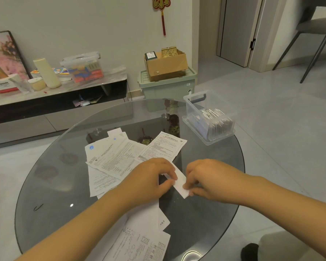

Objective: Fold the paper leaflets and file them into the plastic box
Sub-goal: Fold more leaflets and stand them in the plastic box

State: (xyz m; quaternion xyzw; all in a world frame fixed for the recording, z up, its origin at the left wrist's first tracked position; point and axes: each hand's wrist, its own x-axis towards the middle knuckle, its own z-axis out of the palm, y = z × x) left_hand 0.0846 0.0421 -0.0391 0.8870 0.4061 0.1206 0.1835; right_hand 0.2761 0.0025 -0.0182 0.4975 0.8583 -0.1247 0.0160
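A narrow folded white leaflet [180, 182] lies between both hands over the round glass table [64, 185]. My left hand [149, 178] pinches its upper end, fingers curled over it. My right hand [205, 178] pinches its lower end with thumb and fingertips. Several unfolded printed leaflets [117, 159] lie spread on the glass to the left and behind, and more leaflets [139, 242] lie under my left forearm. A clear plastic box [209, 117] holding several folded leaflets stands at the table's far right edge.
Behind the table stand a low TV cabinet [55, 95] with a lidded plastic tub [82, 66] and a green storage bin [167, 85] carrying a cardboard box [166, 66]. A grey chair [312, 34] is at the far right. Tiled floor surrounds the table.
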